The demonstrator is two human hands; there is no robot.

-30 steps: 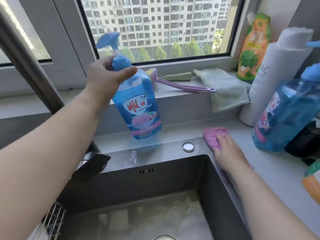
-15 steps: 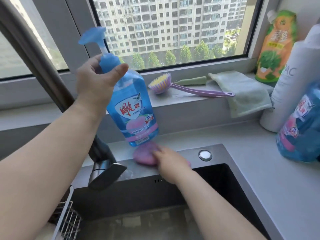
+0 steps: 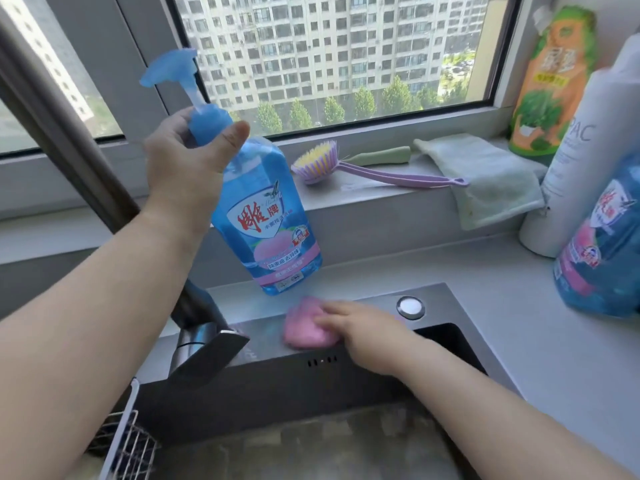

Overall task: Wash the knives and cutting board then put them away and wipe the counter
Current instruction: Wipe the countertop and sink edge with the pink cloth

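Left hand (image 3: 183, 168) fingers clamped on soap bottle (image 3: 266, 220) neck, aloft, tilted — weak hold, may slip into sink (image 3: 277, 393). Right hand (image 3: 367, 334) presses pink cloth (image 3: 304, 327) on its rear ledge; finger curl blurred, cannot tell.

The right hand (image 3: 367, 336) has slid the pink cloth (image 3: 304, 329) left beneath the bottle (image 3: 266, 220)

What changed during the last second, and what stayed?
The right hand slid the crumpled pink cloth leftward, from right of the round silver button to its left. The left hand still holds the blue transparent soap bottle lifted by its neck.
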